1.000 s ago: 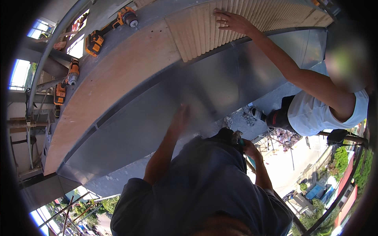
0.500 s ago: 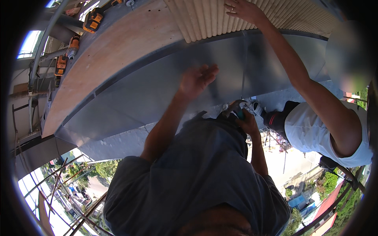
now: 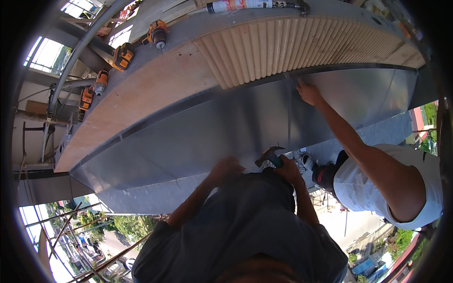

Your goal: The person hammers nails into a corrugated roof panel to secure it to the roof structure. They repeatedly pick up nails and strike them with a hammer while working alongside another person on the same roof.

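My right hand (image 3: 288, 169) is closed on a hammer (image 3: 270, 154) with a dark head and teal handle, low in front of my body. My left hand (image 3: 225, 167) is motion-blurred above my dark shirt, left of the hammer, against the lower part of a shiny metal panel (image 3: 188, 132); its fingers are indistinct. Above, a dark channel (image 3: 179, 107) runs along a curved ledge with a bare plywood strip (image 3: 141, 89) and ribbed tan panels (image 3: 255, 47). At right, a co-worker's hand (image 3: 309, 94) points at or touches the channel, just below the ribbed panels.
Two orange power drills (image 3: 155, 34) (image 3: 100, 84) lie along the ledge at upper left; a white tube (image 3: 238, 6) lies at the top. A co-worker in white (image 3: 387, 184) occupies the right. Metal scaffold pipes (image 3: 71, 59) frame the left, with a street (image 3: 111, 238) far below.
My left hand rose, then dropped back toward my body. The co-worker's hand moved from the ribbed panel down to the channel. The view has shifted, showing the white tube at the top.
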Demonstrator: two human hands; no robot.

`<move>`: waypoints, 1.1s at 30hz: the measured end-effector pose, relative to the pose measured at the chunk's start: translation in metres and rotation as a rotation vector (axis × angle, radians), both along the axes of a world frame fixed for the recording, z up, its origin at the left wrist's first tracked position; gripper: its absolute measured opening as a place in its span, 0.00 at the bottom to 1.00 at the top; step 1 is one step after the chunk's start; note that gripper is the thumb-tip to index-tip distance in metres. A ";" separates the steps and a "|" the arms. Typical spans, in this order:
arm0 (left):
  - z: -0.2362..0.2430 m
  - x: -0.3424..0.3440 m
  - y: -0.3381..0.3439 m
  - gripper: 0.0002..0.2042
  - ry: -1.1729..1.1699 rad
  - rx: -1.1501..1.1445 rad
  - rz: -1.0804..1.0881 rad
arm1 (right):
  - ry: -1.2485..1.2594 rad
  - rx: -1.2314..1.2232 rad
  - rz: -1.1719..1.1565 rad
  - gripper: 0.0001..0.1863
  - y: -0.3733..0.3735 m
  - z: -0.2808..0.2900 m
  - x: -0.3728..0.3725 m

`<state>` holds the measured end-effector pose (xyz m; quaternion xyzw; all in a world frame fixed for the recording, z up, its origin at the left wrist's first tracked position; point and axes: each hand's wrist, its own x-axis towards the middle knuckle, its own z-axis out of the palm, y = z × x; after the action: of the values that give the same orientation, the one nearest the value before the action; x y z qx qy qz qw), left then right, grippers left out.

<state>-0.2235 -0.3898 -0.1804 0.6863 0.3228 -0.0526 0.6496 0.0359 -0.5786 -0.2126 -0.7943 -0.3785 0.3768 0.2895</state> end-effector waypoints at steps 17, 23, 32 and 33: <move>-0.028 -0.057 -0.015 0.12 0.087 -0.033 0.032 | 0.191 0.011 -0.015 0.21 -0.010 0.013 -0.014; 0.004 -0.068 -0.015 0.14 0.214 -0.112 0.003 | 0.195 0.004 -0.088 0.22 -0.013 -0.002 -0.024; 0.013 -0.094 0.009 0.12 0.327 0.141 -0.170 | 0.216 0.040 -0.082 0.22 -0.008 -0.005 -0.039; 0.008 -0.101 0.012 0.12 0.330 0.179 -0.228 | 0.228 0.046 -0.097 0.22 -0.007 -0.006 -0.040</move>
<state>-0.3241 -0.3774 -0.1721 0.7556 0.3482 -0.2085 0.5142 -0.0045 -0.5859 -0.2186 -0.7568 -0.3128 0.4413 0.3669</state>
